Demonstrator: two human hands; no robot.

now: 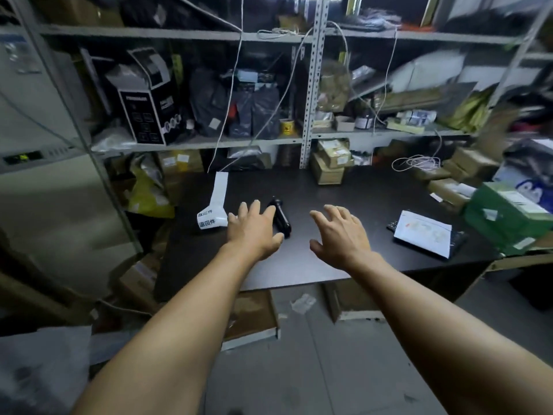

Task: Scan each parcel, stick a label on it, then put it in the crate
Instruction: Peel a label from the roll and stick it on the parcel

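Note:
Both my arms reach out over a black table (344,199). My left hand (253,227) hovers with fingers spread, just left of a black handheld scanner (281,218) lying on the table, and holds nothing. A strip of white labels (214,205) with printed characters lies left of that hand. My right hand (341,232) is open, palm down, over the bare middle of the table. A white parcel envelope (423,232) lies on a dark keyboard to the right. A green crate (505,214) stands at the table's right end.
Grey metal shelving (311,85) behind the table is crammed with boxes, bags and hanging cables. Small cardboard parcels (329,163) are stacked at the table's back and right (449,181). Flattened cardboard (251,319) lies on the floor under the table edge.

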